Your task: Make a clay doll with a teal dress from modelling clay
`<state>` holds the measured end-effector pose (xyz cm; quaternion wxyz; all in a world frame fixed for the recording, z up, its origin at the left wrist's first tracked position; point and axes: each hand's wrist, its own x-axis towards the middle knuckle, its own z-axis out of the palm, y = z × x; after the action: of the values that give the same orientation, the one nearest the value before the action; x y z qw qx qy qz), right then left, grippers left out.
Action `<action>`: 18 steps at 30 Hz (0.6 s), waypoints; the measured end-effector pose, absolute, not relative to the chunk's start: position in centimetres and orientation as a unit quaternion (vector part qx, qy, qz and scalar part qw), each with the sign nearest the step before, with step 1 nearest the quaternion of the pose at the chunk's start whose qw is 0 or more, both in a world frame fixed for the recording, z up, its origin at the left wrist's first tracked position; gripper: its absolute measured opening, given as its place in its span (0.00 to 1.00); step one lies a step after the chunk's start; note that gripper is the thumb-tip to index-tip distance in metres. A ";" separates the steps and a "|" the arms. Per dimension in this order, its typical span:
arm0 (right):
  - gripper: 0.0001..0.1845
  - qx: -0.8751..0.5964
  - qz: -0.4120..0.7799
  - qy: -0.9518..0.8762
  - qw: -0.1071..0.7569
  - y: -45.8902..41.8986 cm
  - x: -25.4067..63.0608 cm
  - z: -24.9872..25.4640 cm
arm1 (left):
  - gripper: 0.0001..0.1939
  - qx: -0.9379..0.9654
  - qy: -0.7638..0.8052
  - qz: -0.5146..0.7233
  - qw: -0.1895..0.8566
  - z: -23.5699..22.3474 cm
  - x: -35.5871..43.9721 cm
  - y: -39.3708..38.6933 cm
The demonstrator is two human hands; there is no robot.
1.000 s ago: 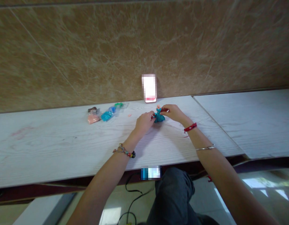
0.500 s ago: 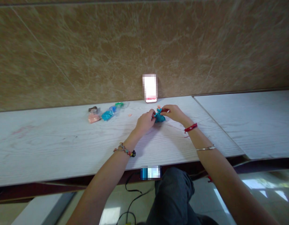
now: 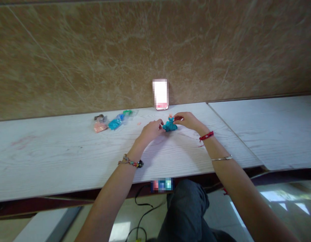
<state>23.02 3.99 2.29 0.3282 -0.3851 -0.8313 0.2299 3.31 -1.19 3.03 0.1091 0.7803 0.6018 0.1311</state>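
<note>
A small teal clay figure (image 3: 170, 126), flared at the bottom like a dress, stands on the white wood-grain table with a peach piece (image 3: 170, 115) at its top. My right hand (image 3: 186, 120) pinches its upper right side between thumb and fingers. On the other side, my left hand (image 3: 153, 129) has thumb and fingers a little apart, with the fingertips right by the figure's left edge; whether they touch it is hard to see. A small flat peach bit of clay (image 3: 138, 123) lies to the left of that hand.
Clear bags of peach clay (image 3: 100, 126), brown clay (image 3: 99, 117), light blue clay (image 3: 114, 124) and green clay (image 3: 127, 112) lie at the back left. A phone (image 3: 161, 94) leans on the marbled wall. Another screen device (image 3: 162, 185) sits below the table's front edge (image 3: 115, 186).
My left hand has drawn back slightly leftward, its fingers loosening from the figure, so more of the teal skirt shows. My right hand stays at the figure's upper right.
</note>
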 end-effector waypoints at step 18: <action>0.09 -0.441 0.175 -0.834 0.282 3.7 22.4 2.5 | 0.10 0.760 0.576 0.273 0.125 0.8 3.9 0.1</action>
<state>22.44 3.71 2.46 0.2820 -0.4406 -0.8341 0.1751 3.87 0.13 0.77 0.1254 0.7602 0.5763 0.2727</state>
